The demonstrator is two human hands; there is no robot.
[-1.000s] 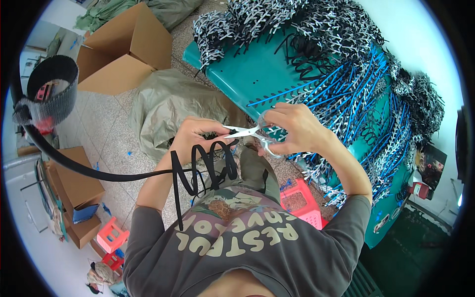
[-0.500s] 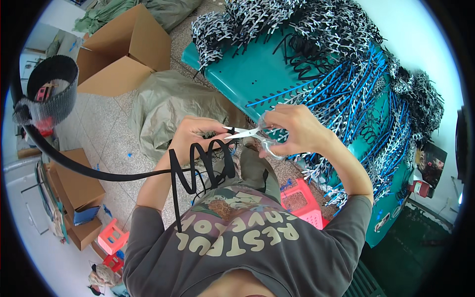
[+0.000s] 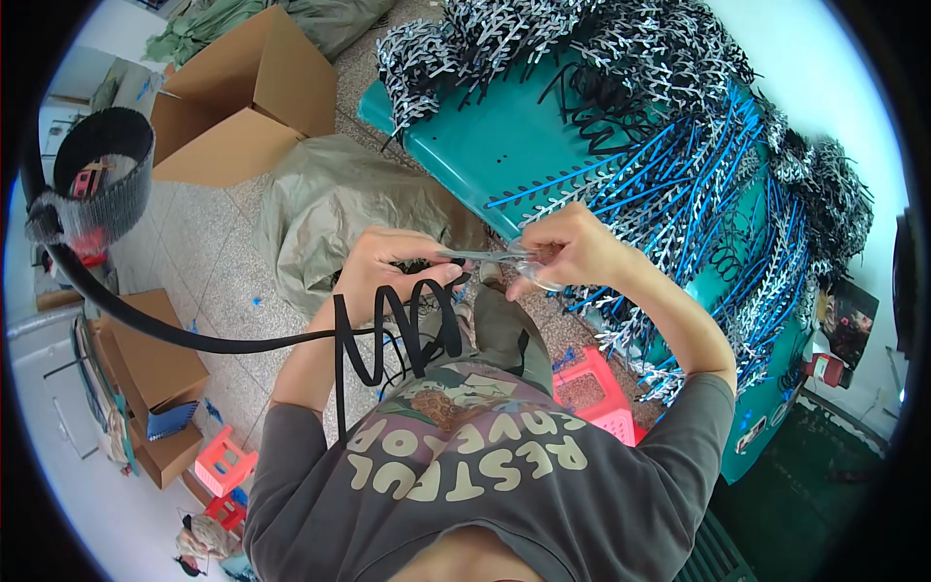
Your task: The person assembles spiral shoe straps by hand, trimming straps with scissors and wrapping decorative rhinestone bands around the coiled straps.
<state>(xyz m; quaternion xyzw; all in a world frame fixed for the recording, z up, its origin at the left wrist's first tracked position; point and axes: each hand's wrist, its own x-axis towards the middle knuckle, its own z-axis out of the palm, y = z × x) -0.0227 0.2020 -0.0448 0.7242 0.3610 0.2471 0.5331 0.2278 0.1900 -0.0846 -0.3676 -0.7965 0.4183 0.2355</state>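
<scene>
My left hand (image 3: 393, 267) pinches one end of a curly black strip (image 3: 451, 332) between thumb and fingers. The strip's loops hang below the hand, in front of my shirt. In my right hand (image 3: 582, 250) is a pair of scissors (image 3: 499, 257) with clear handles, the fingers in the loops. The blades are together, seen nearly edge-on, and their tips reach my left fingertips. Whether they touch the strip there is hard to make out.
A green table (image 3: 465, 165) at the right bears piles of black-and-silver leafy strips (image 3: 669, 48) and blue-stemmed ones (image 3: 679, 213). An open cardboard box (image 3: 228, 145), a grey-green plastic sheet (image 3: 330, 213) and a pink stool (image 3: 606, 407) stand around me. A black band (image 3: 194, 339) crosses from the left.
The scissor blades were apart around the strip's end and are now together. My right hand has turned, so the scissors show edge-on. My left hand has hardly moved.
</scene>
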